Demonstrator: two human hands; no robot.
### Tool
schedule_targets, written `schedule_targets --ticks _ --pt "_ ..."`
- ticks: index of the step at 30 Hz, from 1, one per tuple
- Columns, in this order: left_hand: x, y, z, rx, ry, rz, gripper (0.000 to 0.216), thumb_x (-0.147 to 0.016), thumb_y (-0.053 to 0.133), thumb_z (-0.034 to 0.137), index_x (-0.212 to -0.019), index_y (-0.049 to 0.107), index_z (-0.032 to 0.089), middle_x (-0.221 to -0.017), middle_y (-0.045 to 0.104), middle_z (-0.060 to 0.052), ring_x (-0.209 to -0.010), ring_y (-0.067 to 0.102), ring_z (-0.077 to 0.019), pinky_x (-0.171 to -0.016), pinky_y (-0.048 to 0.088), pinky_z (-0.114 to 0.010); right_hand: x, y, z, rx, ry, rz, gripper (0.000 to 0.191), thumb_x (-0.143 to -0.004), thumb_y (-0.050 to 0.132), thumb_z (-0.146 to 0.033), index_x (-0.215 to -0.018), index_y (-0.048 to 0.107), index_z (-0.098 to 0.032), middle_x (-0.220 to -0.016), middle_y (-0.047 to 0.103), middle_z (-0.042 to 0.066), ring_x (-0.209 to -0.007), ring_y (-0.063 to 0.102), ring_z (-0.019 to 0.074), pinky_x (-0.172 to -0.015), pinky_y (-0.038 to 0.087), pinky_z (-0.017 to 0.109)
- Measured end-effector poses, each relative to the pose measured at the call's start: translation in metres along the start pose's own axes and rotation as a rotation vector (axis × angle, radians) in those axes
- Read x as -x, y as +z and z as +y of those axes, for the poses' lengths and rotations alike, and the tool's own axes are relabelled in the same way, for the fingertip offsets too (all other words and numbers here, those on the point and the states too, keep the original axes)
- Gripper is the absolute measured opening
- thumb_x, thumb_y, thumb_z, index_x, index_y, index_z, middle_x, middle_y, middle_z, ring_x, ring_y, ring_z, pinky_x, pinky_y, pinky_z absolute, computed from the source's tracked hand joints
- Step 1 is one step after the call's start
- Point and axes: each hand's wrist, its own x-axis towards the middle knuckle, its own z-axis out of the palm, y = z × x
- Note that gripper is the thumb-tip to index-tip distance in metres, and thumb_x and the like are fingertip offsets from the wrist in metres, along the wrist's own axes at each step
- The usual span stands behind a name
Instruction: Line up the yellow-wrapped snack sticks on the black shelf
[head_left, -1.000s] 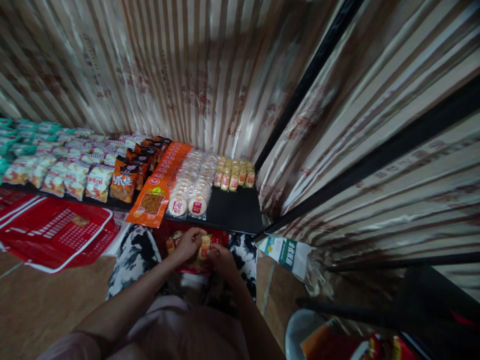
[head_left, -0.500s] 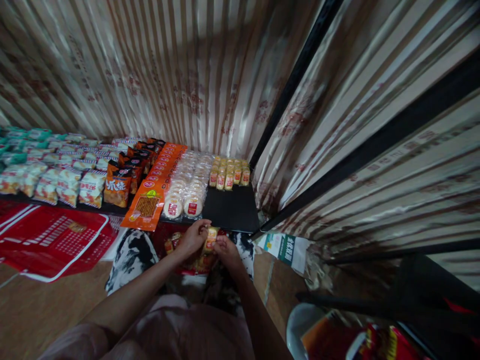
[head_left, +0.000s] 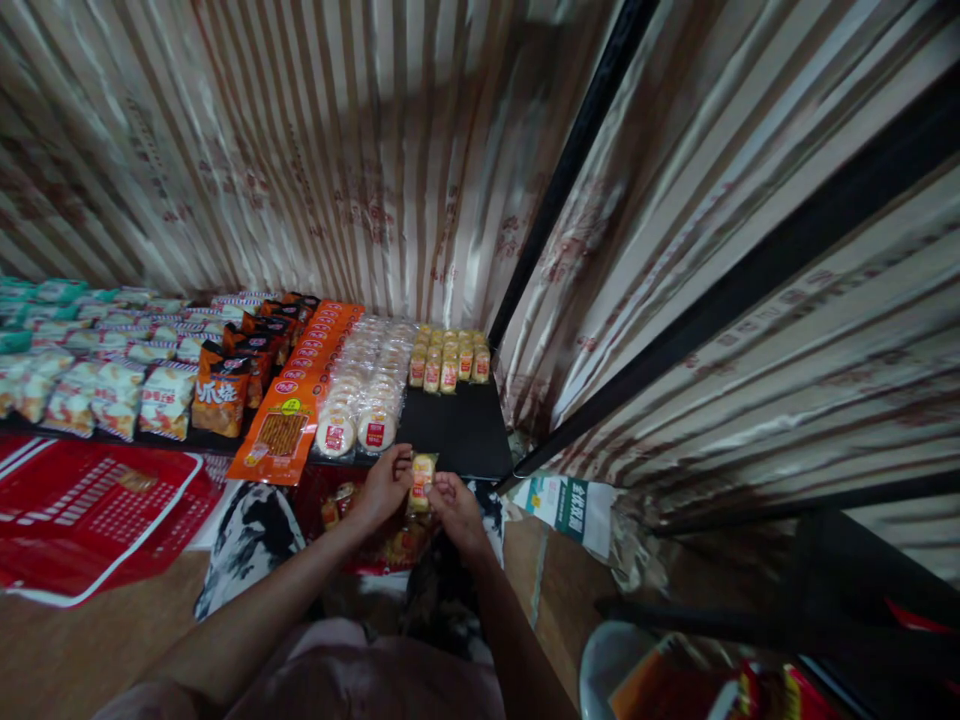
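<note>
Between my two hands, just in front of the black shelf (head_left: pixel 457 430), is a small yellow-wrapped snack packet (head_left: pixel 422 482) with a red and white label facing up. My right hand (head_left: pixel 459 512) pinches its right edge. At its upper left, my left hand (head_left: pixel 384 488) has its fingertips closed on the wrapper's edge. Below my hands, a red bag (head_left: pixel 360 560) with more wrapped snacks lies at my lap, partly hidden by my forearms. Similar yellow packets (head_left: pixel 448 360) stand in rows at the shelf's back right. Clear-wrapped round white crackers (head_left: pixel 356 428) lie left of them.
Orange snack bags (head_left: pixel 277 435), dark-orange bags (head_left: pixel 220 390) and white bags (head_left: pixel 166 400) line the shelf leftward. A red basket-patterned bag (head_left: pixel 97 510) lies below it. Dark metal bars (head_left: pixel 559 170) and a striped curtain (head_left: pixel 300 130) stand behind. A pale tub (head_left: pixel 600 660) is at lower right.
The view has shifted slightly, so the shelf appears lower and further left. The packet is now more upright between my hands, its label more fully in view.
</note>
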Motion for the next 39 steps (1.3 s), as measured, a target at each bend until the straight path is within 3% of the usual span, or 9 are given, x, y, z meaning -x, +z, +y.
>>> schedule_targets --ticks 4,13,28,39 --pt "-0.004 0.009 0.003 0.05 0.028 0.009 0.039 -0.068 0.048 0.003 -0.105 0.051 0.012 -0.103 0.06 -0.01 -0.092 0.06 -0.0142 -0.081 0.05 -0.028 -0.009 -0.007 -0.006 -0.004 -0.077 0.071 0.033 -0.065 0.062 -0.044 -0.085 0.054 -0.019 -0.071 0.062 0.001 -0.059 0.058 0.0125 -0.055 0.046 0.023" --pt "-0.007 0.028 0.015 -0.135 0.129 -0.044 0.032 -0.073 0.045 0.004 -0.102 0.055 0.012 -0.101 0.061 -0.01 -0.09 0.06 -0.0156 -0.08 0.05 -0.03 -0.036 -0.022 -0.009 0.02 -0.197 0.201 0.032 -0.067 0.062 -0.041 -0.088 0.059 -0.017 -0.076 0.065 0.003 -0.062 0.06 0.0146 -0.061 0.05 0.027" --pt "-0.04 0.055 0.023 -0.209 0.075 -0.055 0.03 -0.076 0.045 0.008 -0.102 0.057 0.015 -0.104 0.062 -0.007 -0.091 0.059 -0.0144 -0.087 0.046 -0.03 -0.053 -0.036 -0.023 0.59 -0.33 0.447 0.033 -0.075 0.05 -0.028 -0.104 0.062 -0.017 -0.095 0.058 0.007 -0.06 0.057 0.0122 -0.065 0.049 0.027" --pt "-0.049 0.065 0.034 -0.235 0.07 -0.061 0.029 -0.077 0.043 0.013 -0.1 0.059 0.016 -0.103 0.061 -0.006 -0.096 0.056 -0.0151 -0.091 0.042 -0.027 -0.062 -0.027 -0.012 0.785 -0.383 0.544 0.044 -0.076 0.048 -0.024 -0.118 0.052 -0.014 -0.099 0.051 0.011 -0.08 0.056 0.0217 -0.072 0.048 0.033"
